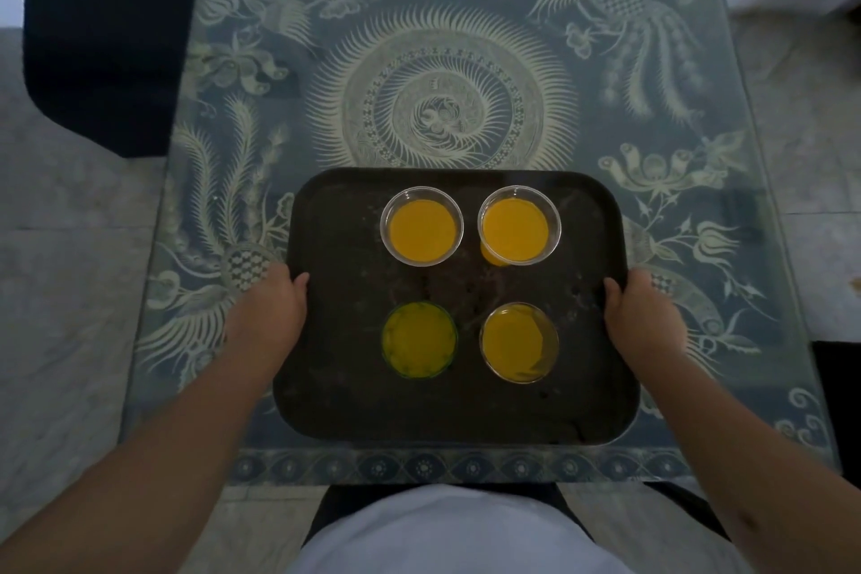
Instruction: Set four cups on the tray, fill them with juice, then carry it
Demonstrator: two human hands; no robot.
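We clamp the dark tray (466, 415) with our left hand (275, 303) and right hand (638, 308) closed on its opposite short edges, four filled cups (421, 226) centred between them above the patterned table (442, 61).

1. Left hand (268, 308) clamped on the tray's (354, 415) left rim, thumb hooked over the top.
2. Right hand (640, 312) mirrors it on the right rim.
3. Both forearms stretched forward, bare.
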